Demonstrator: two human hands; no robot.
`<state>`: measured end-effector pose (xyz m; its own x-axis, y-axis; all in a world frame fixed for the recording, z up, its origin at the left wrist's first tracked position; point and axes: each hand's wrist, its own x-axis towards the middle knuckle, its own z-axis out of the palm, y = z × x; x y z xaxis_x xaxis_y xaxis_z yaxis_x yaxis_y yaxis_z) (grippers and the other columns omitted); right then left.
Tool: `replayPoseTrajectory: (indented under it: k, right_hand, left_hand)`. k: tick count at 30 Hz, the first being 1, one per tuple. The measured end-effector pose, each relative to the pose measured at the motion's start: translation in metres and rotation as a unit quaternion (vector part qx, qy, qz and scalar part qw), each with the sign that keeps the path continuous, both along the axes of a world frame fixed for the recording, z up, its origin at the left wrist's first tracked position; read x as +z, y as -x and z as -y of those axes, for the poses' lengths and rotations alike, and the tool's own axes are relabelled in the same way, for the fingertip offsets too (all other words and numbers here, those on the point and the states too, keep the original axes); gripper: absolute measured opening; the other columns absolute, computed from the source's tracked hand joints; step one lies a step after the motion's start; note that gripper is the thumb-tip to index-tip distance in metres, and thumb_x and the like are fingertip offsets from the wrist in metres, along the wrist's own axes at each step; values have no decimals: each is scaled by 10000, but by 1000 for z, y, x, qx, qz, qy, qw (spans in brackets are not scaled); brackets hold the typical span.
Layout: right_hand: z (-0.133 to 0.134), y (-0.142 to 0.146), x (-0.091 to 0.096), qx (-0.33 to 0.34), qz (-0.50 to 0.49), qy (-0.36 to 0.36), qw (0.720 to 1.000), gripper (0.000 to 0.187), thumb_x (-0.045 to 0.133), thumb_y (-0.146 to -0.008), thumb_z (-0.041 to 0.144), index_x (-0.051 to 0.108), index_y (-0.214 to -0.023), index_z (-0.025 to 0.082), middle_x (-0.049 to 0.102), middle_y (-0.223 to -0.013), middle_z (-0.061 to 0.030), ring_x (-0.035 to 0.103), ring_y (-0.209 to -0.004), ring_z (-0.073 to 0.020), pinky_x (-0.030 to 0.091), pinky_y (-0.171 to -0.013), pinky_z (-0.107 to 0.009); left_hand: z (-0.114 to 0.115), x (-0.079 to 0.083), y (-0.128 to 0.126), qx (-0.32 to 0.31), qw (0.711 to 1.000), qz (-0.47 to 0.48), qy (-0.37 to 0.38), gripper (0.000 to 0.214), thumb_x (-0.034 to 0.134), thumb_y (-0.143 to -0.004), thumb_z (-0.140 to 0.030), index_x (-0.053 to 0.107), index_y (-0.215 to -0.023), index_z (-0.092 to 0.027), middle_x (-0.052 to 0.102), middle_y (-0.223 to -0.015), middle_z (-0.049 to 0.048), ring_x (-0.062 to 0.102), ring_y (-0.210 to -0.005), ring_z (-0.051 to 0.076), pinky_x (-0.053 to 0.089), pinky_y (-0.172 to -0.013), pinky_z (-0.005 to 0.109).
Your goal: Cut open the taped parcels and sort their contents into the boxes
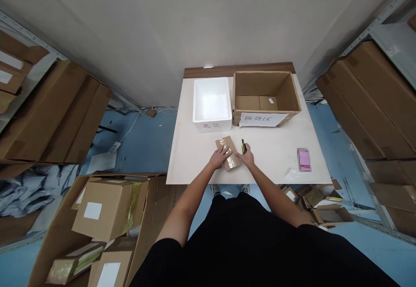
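A small brown cardboard box [236, 162], with shiny tape along its top, lies at a slant near the front of the white table. My left hand [219, 157] lies on its left side, fingers stretched over the tape. Just right of the box, my right hand [247, 156] is closed around a yellow and black box cutter [243, 145] that points away from me. Some fingers of the right hand are close to the box's edge; whether they touch it I cannot tell.
Behind the box stand a white foam bin [212, 126] and an open cardboard carton [286, 116] with a handwritten label. A blurred pink item [304, 159] and clear plastic [292, 174] lie at right. A large carton of parcels [97, 209] stands left; shelves flank both sides.
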<state>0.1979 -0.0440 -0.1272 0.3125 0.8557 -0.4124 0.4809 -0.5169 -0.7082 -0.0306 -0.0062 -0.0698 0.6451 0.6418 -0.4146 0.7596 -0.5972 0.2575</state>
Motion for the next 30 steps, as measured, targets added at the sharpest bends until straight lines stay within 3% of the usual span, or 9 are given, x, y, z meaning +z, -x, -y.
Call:
replayPoseTrajectory:
  k: [2,5,9,13,15,17,21,25,30]
  right_hand:
    - [36,1,-9,4,-6,31,1000,1069,827,-787,576,317,-1655,216,701,-1381,-157,721,-1197,-327,588,-947,-401]
    - [54,9,-14,-35,-20,28,999,989,798,-817,549,344,-1633,224,710,-1365,-140,727,-1183,-312,606,-923,-405]
    - [14,17,-3,-39,-16,10,999,1032,841,-789,465,324,-1649,225,716,-1354,-134,711,-1205,-317,589,-953,-395]
    - [-32,20,13,31,8,19,999,1026,849,-804,418,325,-1670,248,750,-1264,-124,730,-1125,-333,579,-927,-390]
    - [-38,18,16,26,7,11,1000,941,800,-856,433,354,-1663,241,762,-1197,-118,740,-1052,-316,588,-891,-379]
    - [-30,12,15,-13,-38,8,999,822,677,-950,474,350,-1666,236,763,-1085,-87,746,-886,-258,606,-797,-345]
    - [14,-6,6,-61,-206,5,977,736,498,-1028,505,294,-1691,260,650,-774,41,588,-506,-139,564,-554,-261]
    - [52,-11,1,-30,-305,3,952,752,584,-980,496,368,-1662,263,580,-683,79,513,-448,-104,517,-481,-215]
    - [55,-2,5,-19,-316,6,948,724,584,-979,438,382,-1651,259,571,-673,80,522,-479,-108,523,-484,-206]
  left_hand:
    - [-8,-2,-2,-32,999,-1,16,951,811,-830,-234,370,-1653,-415,242,-1791,53,166,-1648,365,359,-1219,501]
    - [1,-7,-6,20,1000,-18,5,877,789,-870,-279,397,-1642,-420,282,-1778,45,213,-1632,354,418,-1169,497]
    - [35,-11,-18,162,984,-56,-40,871,765,-916,-442,356,-1675,-320,302,-1756,136,277,-1582,397,453,-1118,515]
    - [53,-10,-35,260,959,-96,-61,862,695,-947,-592,417,-1642,-166,513,-1570,259,458,-1435,430,413,-1144,561]
    - [53,-9,-35,263,959,-89,-61,817,652,-975,-591,441,-1623,-140,541,-1542,262,446,-1455,428,410,-1158,556]
    - [50,-9,-28,238,967,-75,-55,760,621,-997,-571,452,-1618,-166,463,-1635,234,356,-1543,415,386,-1198,541]
    - [43,-12,-12,206,976,-63,-29,688,553,-1042,-529,441,-1631,-191,315,-1749,186,261,-1624,365,345,-1257,492]
    - [43,-20,-15,223,971,-75,-40,682,483,-1076,-492,411,-1650,-129,313,-1740,227,258,-1630,369,322,-1278,495]
    - [39,-27,-21,235,968,-75,-39,711,530,-1056,-524,418,-1650,-149,312,-1740,227,269,-1626,373,332,-1275,492]
